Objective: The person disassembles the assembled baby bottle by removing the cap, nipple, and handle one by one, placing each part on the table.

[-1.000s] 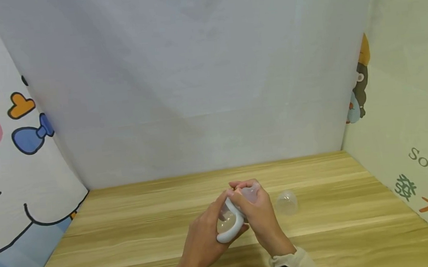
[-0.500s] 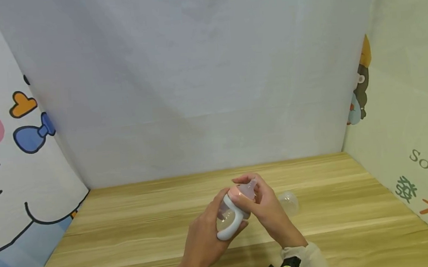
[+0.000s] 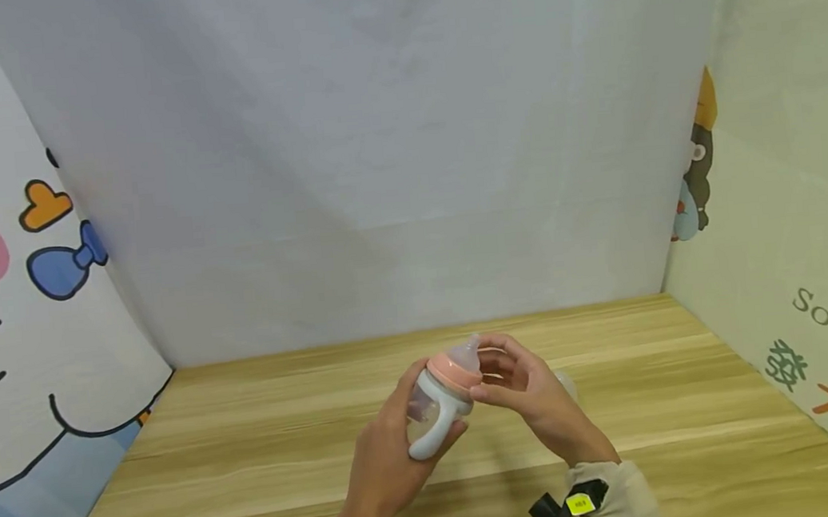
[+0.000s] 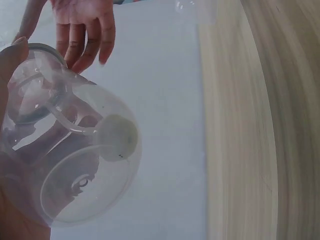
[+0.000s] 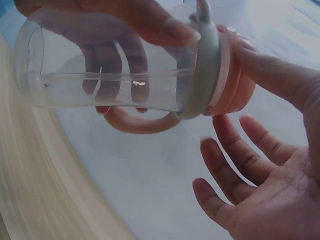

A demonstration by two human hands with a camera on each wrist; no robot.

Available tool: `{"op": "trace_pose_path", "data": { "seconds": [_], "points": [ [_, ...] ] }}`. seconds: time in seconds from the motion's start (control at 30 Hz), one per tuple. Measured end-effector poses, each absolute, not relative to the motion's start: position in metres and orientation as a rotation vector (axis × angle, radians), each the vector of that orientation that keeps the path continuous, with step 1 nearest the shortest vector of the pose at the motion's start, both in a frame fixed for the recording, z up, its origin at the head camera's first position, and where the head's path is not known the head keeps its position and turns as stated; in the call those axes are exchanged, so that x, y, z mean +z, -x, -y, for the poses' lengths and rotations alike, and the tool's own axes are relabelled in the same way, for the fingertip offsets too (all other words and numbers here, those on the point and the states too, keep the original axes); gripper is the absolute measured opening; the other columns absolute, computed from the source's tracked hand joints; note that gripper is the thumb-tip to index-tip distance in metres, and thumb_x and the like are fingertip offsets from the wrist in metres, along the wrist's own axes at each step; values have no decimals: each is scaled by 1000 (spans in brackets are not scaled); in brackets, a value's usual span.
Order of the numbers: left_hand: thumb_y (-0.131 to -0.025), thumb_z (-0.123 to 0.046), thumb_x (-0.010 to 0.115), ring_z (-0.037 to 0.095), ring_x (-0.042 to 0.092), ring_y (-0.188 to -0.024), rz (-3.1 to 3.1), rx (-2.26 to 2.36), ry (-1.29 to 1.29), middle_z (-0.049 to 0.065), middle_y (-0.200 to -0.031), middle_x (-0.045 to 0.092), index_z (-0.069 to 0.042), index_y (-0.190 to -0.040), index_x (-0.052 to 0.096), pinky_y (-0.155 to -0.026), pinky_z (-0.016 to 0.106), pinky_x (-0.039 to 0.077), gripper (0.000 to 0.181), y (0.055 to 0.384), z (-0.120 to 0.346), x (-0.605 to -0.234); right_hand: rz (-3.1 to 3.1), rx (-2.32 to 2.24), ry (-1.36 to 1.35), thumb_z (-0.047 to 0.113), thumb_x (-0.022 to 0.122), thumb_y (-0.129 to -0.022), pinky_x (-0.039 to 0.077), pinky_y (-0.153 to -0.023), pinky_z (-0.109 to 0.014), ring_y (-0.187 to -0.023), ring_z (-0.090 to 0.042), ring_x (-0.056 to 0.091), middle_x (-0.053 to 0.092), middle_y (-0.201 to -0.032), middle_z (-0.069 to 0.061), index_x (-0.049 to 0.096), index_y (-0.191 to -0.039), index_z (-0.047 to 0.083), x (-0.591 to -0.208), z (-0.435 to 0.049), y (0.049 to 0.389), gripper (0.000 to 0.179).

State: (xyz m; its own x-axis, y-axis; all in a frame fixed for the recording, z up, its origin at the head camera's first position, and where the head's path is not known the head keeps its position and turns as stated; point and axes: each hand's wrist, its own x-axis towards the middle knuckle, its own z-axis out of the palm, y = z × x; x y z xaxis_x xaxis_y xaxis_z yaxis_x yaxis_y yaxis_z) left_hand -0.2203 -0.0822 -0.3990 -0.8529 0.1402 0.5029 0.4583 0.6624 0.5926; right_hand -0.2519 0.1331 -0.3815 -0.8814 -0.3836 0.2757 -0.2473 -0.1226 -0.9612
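In the head view a clear baby bottle point(image 3: 421, 410) leans up to the right over the table. Its pale handle point(image 3: 437, 433) faces me, and a pink screw collar point(image 3: 454, 374) with a translucent nipple point(image 3: 466, 355) tops it. My left hand point(image 3: 387, 446) grips the bottle's body. Beside the collar is my right hand point(image 3: 542, 390), thumb touching its edge and fingers loosely spread. The right wrist view has the thumb point(image 5: 280, 75) against the collar and fingertips just below it. Inside the bottle, a straw ends in a round weight point(image 4: 117, 137), seen in the left wrist view.
A clear dome cap point(image 3: 568, 384) stands on the wooden table point(image 3: 253, 438), mostly hidden behind my right hand. A pale cloth wall point(image 3: 379, 173) closes off the back, with printed cloths at both sides. A black strap point(image 3: 571, 506) circles my right wrist.
My right hand has come off its hold around the collar and nipple and shifted right, uncovering them. The bottle, in my left hand, has tipped more upright. The cap is now more covered.
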Motion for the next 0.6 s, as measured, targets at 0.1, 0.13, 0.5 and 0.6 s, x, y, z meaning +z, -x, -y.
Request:
{"op": "trace_pose_path", "data": {
  "seconds": [0.1, 0.13, 0.5, 0.6],
  "points": [
    [-85, -60, 72, 10, 67, -81, 2465, -1036, 487, -4, -98, 71, -34, -150, 42, -62, 25, 46, 75, 220, 81, -398, -1952, -2163, 798, 8, 62, -98, 51, -99, -30, -119, -13, 62, 63, -131, 4, 43, -142, 12, -381, -133, 251, 48],
    [-85, -59, 72, 9, 66, -81, 2463, -1031, 495, -4, -98, 71, -34, -150, 42, -63, 25, 46, 75, 220, 80, -398, -1938, -2165, 820, 8, 61, -99, 51, -98, -30, -119, -13, 62, 63, -131, 3, 42, -143, 11, -380, -132, 250, 48],
    [-84, -60, 74, 5, 63, -78, 2448, -1002, 518, -7, -97, 71, -37, -148, 44, -63, 24, 46, 74, 219, 77, -399, -1981, -2217, 775, 9, 62, -99, 50, -98, -23, -118, -10, 60, 58, -136, -1, 44, -142, 4, -368, -115, 240, 47],
    [-84, -58, 75, 6, 65, -79, 2433, -999, 533, -6, -96, 71, -33, -146, 46, -63, 24, 47, 73, 220, 77, -400, -2015, -2228, 747, 12, 59, -102, 49, -100, -23, -122, -9, 59, 56, -138, -1, 44, -142, 4, -367, -116, 239, 44]
  ]
}}
